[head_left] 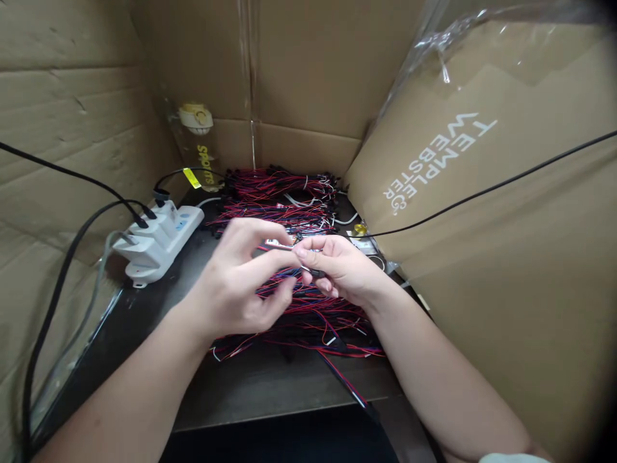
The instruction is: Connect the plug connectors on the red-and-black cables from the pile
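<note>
My right hand (337, 263) is closed, its thumb and fingers pinching a thin wire with a black connector (317, 273) below the fingertips. From the left, my left hand (245, 283) reaches in, back toward the camera. Its index fingertip meets my right fingertips, while the thumb stays apart with a gap. Whether the left fingers also touch the wire is hard to see. Under both hands lies a large pile of red, blue and black wires (332, 315), several with white or black ends.
A white power strip (164, 238) with plugged-in cords stands at left. Cardboard walls surround the dark table (270, 379). A black cable (482, 193) crosses at right. A bottle with a yellowish cap (196, 119) is at the back left. Wires hang toward the front edge.
</note>
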Demonstrator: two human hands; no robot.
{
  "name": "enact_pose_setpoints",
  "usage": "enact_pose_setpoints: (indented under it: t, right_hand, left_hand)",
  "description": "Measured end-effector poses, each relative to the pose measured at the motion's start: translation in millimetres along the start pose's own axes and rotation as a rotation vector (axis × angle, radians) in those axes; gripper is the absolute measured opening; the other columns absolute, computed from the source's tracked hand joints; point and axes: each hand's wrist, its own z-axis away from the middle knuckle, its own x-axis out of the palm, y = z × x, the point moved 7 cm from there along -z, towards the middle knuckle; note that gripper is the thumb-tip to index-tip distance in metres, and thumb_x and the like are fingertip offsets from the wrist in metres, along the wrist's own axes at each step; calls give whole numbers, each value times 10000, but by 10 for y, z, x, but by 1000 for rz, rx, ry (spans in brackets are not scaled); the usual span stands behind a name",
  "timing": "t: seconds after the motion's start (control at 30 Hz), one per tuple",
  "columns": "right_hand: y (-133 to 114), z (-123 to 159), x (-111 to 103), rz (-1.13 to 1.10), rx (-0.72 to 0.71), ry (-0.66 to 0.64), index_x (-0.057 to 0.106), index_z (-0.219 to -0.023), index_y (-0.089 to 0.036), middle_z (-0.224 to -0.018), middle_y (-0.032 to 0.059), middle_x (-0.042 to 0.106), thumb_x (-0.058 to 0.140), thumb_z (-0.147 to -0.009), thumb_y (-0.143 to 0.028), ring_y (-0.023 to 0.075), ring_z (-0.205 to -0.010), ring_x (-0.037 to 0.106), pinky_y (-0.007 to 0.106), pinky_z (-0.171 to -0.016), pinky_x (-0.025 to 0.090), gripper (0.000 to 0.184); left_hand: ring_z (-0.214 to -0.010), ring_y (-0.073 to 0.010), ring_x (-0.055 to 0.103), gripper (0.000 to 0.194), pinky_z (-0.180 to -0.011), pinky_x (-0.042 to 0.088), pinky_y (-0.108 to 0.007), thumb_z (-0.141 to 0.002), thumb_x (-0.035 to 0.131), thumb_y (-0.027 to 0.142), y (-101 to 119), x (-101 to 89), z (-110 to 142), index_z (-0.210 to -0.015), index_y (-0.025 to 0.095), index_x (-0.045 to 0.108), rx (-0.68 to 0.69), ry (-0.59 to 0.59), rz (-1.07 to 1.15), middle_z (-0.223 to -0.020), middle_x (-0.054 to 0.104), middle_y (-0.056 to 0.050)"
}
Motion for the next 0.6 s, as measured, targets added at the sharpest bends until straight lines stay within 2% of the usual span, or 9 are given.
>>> enact_pose_setpoints:
  t: [0.07,0.13,0.3,0.4,0.5,0.6]
  right_hand:
    - [-5,16,29,24,-9,-22,643,-977,-170,-628,-42,695,797,-878,-507,21,-350,465,98,-305,332,383]
    - [-15,31,52,32,-22,-44,635,-997,-177,-617,-47,682,764,-903,-526,24,-345,445,103,-306,335,383]
    - [-47,59,73,77,-41,-51,582,-937,-190,-563,-61,636,675,-965,-543,30,-328,405,107,-301,304,367]
    - [-86,90,86,151,-58,-63,583,-900,-178,-552,-50,630,619,-993,-573,37,-359,463,109,-340,361,408]
    - [-135,128,68,175,-78,-71,630,-1064,-166,-602,-40,672,733,-933,-524,39,-409,511,111,-397,413,395]
    - [-172,158,5,156,-75,-93,591,-1247,-176,-607,-39,694,814,-883,-447,46,-399,506,117,-393,400,506]
  left_hand:
    - [-1055,-240,619,237,-897,551,-437,-851,739,140,27,168,1,-1082,179,699,-46,-99,89,-1130,661,-108]
    - [-1044,-217,623,159,-914,549,-412,-889,731,130,4,248,10,-1038,180,706,-63,-123,160,-1108,675,-98]
    - [-910,-156,630,104,-845,537,-328,-920,736,130,-34,271,5,-992,199,706,-6,-140,249,-970,716,-37]
    - [-880,-152,628,82,-828,524,-322,-939,710,126,-26,285,-7,-990,188,691,5,-167,244,-942,732,-31]
    - [-896,-161,627,64,-844,519,-329,-948,699,134,-24,286,-9,-998,166,674,23,-168,188,-963,735,-51]
    - [-930,-181,618,52,-872,513,-347,-949,691,129,-65,255,-1,-969,160,654,25,-144,89,-984,729,-66]
